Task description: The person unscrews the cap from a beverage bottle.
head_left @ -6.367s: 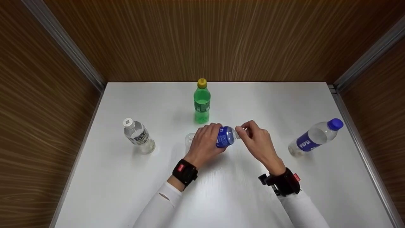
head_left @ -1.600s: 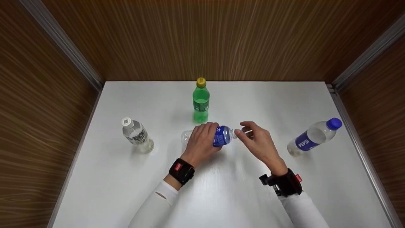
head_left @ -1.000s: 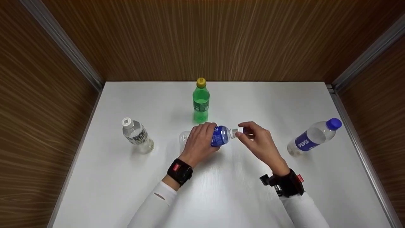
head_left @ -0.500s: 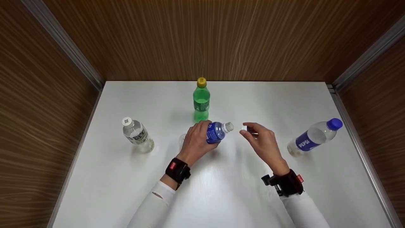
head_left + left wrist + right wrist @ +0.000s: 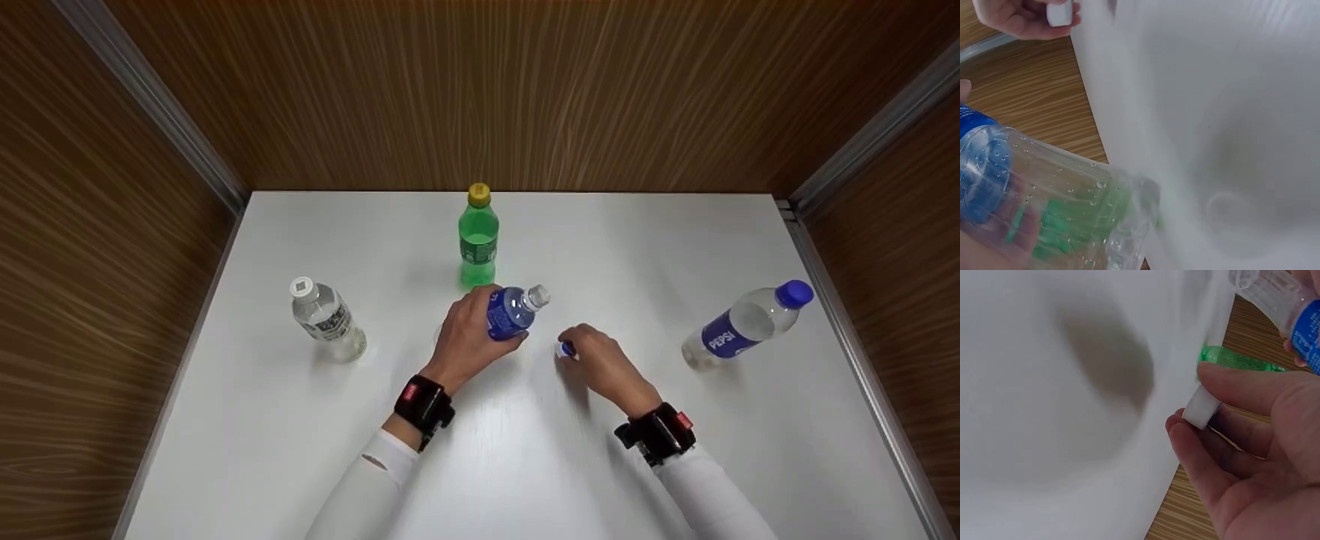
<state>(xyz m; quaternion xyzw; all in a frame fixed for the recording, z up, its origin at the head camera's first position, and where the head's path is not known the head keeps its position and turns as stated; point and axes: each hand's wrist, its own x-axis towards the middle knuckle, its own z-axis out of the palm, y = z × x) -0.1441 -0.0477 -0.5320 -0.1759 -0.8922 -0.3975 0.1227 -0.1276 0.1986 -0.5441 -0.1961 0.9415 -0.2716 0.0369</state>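
My left hand (image 5: 466, 341) grips a clear plastic bottle (image 5: 508, 313) with a blue label, tilted so its bare neck points right and toward the back. In the left wrist view, droplets cling inside the bottle's clear lower part (image 5: 1072, 180). My right hand (image 5: 604, 369), lower and to the right, pinches a white bottle cap (image 5: 1202, 406) between thumb and fingers, close over the table. Some blue shows on the cap (image 5: 565, 350) in the head view. A gap separates cap and bottle neck. Most of the bottle's lower half is hidden behind my left hand.
On the white table (image 5: 480, 465), a green bottle (image 5: 478, 236) with a yellow cap stands just behind my left hand. A white-capped clear bottle (image 5: 330, 319) is at left, a blue-capped Pepsi bottle (image 5: 739, 326) at right. Wood-grain panels (image 5: 480, 97) enclose the back and sides.
The cap has come off the bottle neck in my right hand, which has since lowered toward me. My left hand has shifted left and tipped the bottle's neck up. The other bottles stay put.
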